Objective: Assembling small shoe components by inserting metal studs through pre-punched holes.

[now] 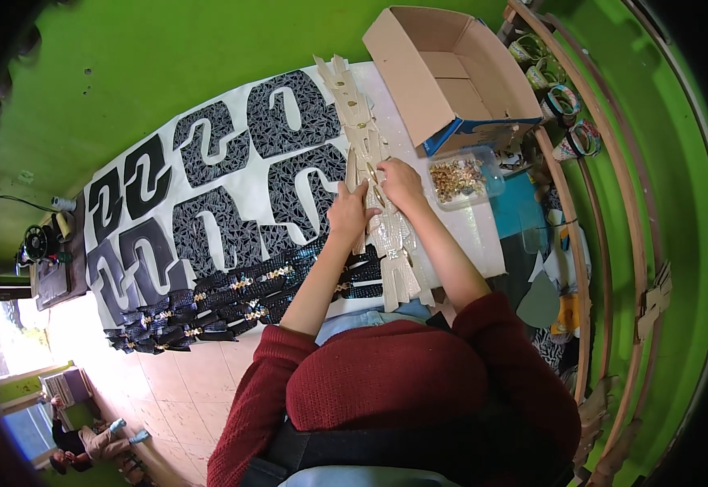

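A long row of beige, shiny strap pieces point(360, 122), overlapping one another and dotted with gold-coloured ornaments, runs across the white table in front of me. My left hand point(350, 213) grips the left edge of one strap piece, its thumb reaching over the strap. On the other side, my right hand point(403, 185) is closed at the strap's right edge with bent fingers; whether a small ornament is between them is hidden. Near my right hand sits a clear plastic tub point(459, 183) of small gold-coloured ornaments. Rows of black straps point(240, 300) with similar ornaments lie left of my left forearm.
Black and grey patterned cut-out pieces point(285, 109) cover the table's left part. An open cardboard box point(451, 77) stands at the back right. Wooden rack rails point(569, 243) holding sandals rise on the right. Another person point(86, 442) sits far off at lower left.
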A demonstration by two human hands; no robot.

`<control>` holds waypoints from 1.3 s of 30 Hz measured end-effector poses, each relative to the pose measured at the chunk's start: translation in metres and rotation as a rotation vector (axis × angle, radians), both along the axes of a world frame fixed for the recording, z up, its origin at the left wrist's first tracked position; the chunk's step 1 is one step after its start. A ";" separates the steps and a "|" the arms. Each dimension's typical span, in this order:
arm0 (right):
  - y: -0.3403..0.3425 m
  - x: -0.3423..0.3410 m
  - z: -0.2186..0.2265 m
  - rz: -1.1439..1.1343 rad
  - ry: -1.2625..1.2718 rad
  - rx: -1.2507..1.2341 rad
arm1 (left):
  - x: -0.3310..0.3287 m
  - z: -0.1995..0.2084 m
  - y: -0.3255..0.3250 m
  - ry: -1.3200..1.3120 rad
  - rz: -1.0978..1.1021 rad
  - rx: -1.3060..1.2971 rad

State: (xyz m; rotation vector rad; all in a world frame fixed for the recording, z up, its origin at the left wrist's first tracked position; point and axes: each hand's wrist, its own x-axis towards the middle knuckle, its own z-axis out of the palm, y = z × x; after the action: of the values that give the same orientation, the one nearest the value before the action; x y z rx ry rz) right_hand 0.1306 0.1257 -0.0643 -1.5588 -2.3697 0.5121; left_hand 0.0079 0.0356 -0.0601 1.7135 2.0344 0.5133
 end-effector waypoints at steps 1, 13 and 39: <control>-0.008 0.000 0.002 -0.033 -0.048 0.050 | -0.001 0.000 0.001 0.005 0.003 -0.008; -0.010 0.018 -0.020 -0.019 0.235 -0.113 | -0.003 -0.007 0.000 -0.092 0.039 0.034; -0.138 0.083 0.024 -0.097 0.929 -0.763 | 0.053 -0.002 -0.073 -1.134 0.098 0.263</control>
State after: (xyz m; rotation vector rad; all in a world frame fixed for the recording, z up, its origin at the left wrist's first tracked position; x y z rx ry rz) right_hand 0.2138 -0.0124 -0.0401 -1.2026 -1.4150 1.7869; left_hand 0.0607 -0.0373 -0.0625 0.9949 1.2231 1.4262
